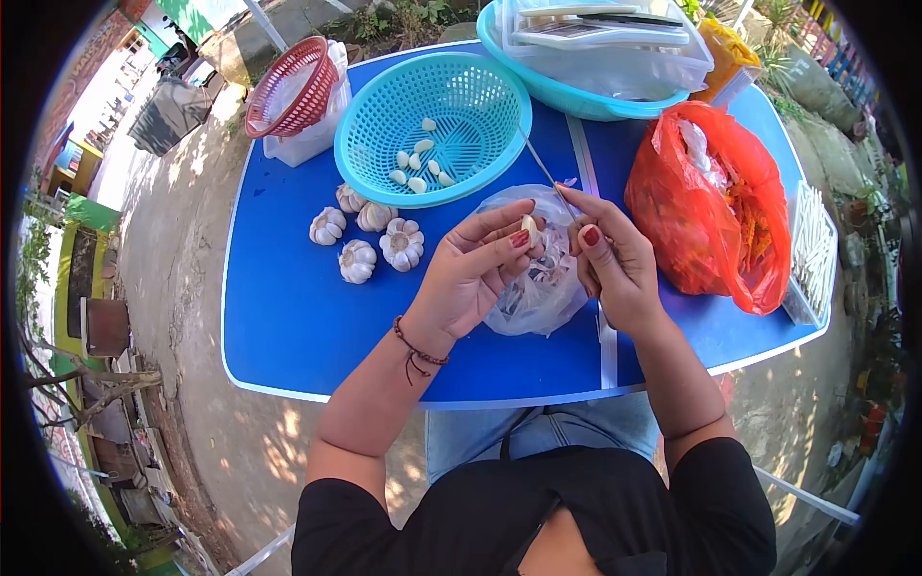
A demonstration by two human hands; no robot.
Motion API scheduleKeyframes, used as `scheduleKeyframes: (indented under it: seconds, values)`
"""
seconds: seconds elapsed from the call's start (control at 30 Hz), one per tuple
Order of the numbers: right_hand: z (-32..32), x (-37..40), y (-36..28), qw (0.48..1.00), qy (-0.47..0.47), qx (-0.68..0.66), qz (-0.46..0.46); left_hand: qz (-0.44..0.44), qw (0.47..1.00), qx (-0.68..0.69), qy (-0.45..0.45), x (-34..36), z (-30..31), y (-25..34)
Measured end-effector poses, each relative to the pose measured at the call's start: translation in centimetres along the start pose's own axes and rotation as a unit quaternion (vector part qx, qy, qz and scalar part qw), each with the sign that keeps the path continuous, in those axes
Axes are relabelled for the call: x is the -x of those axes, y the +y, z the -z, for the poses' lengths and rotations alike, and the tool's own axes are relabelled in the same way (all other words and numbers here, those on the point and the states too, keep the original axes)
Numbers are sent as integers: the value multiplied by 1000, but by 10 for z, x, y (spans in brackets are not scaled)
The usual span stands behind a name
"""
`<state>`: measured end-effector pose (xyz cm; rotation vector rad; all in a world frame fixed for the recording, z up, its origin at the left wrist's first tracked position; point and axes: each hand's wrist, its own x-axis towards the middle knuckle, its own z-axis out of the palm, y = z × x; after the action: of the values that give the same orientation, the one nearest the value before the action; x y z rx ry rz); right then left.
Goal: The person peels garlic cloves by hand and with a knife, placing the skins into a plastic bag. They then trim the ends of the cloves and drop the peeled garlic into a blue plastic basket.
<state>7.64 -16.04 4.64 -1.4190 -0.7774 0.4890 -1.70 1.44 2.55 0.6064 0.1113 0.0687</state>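
Between the thumb and fingers of my left hand (469, 264) is a pale garlic clove (529, 225). My right hand (622, 267) grips a thin knife (540, 161), its blade pointing up and to the left; the handle is mostly hidden by my fingers. Both hands are close together above a clear plastic bag (533, 305) that holds papery peels. Ahead and to the left stands a turquoise basket (351, 134) with several peeled cloves (416, 184) in the bottom. Several whole garlic bulbs (401, 244) lie on the table left of my hands.
The blue table (307, 331) has a white edge. An orange-red plastic bag (706, 206) sits at the right, beside a container of white sticks (813, 245). At the back are a red basket (309, 91), a turquoise basin (567, 101) with clear boxes, and a yellow packet (727, 60).
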Motion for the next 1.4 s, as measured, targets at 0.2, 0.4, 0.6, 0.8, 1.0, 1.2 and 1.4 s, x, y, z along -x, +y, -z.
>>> scheduleKeyframes:
  seconds: [0.2, 0.4, 0.6, 0.8, 1.0, 1.2, 1.4]
  values:
    - [-3, 1, 0, 999, -39, 20, 9, -30, 1000, 9, -3, -1, 7, -2]
    - [-4, 5, -6, 995, -92, 33, 35, -60, 998, 5, 9, 0, 3, -1]
    - [-6, 3, -3, 985, -105, 111, 77, -44, 998, 31, -30, 0, 9, -2]
    - [-7, 2, 3, 981, -88, 120, 125, -39, 998, 30, -29, 1, 10, -3]
    - [-6, 3, 3, 968, -68, 204, 130, -26, 999, 32, -18, 1, 13, -3]
    - [-8, 3, 0, 986, -46, 126, 102, -7, 999, 38, -27, 0, 13, -3]
    - [-7, 4, 2, 996, -72, -52, -7, -33, 998, -14, 47, 0, -10, 4]
